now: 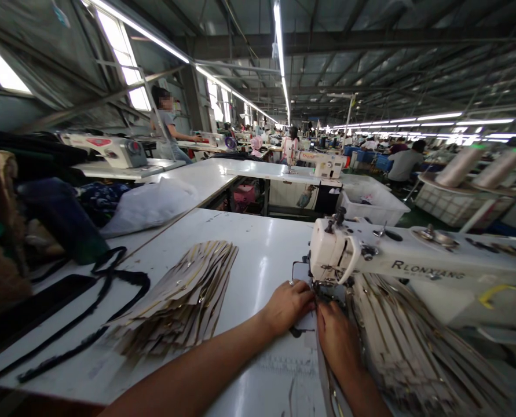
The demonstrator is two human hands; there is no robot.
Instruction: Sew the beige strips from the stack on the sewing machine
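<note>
My left hand (290,306) lies beside the needle area of a white sewing machine (336,252), its fingers curled at the edge of a beige fabric strip (332,388). Close to its right, my right hand (339,339) grips the same strip, fingers pressed together just below the presser foot. The strip runs from under the machine head down toward me, with a metallic zipper line on it. Its sewn end is hidden by the fingers and machine. Left of my hands is a fanned stack of beige zippered pieces (183,301); a similar bundle (403,341) lies to the right.
Black straps (123,289) and a dark bottle (66,220) lie on the left. A white plastic bag (153,202) sits behind them. Beyond the table stand a white bin (373,202) and another sewing machine (322,164). Thread cones (461,165) stand at right; other people work farther off.
</note>
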